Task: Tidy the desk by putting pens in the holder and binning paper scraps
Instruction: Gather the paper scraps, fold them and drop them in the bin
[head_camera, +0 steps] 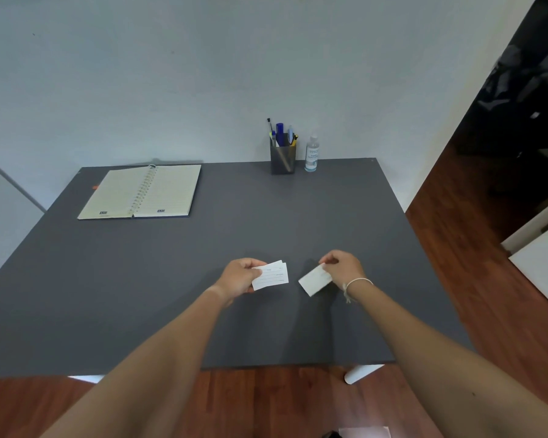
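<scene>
- White lined paper scraps [271, 275], seemingly two stacked, pinched between thumb and fingers of the left hand [238, 277], above the near middle of the grey desk [171, 279].
- A blank paper scrap [315, 280] pinched at its corner by the right hand [340, 267].
- Advice: merge scraps into one hand, keeping pinches firm; no bin is visible.
- Pens stand in the pen holder [283, 159], far edge.

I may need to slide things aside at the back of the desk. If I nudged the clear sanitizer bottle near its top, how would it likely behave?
The sanitizer bottle is tall and narrow on a small base, so a high nudge would probably tip it rather than slide it. Its round body suggests it could then roll. It stands close beside the pen holder, which might catch it on that side.
</scene>
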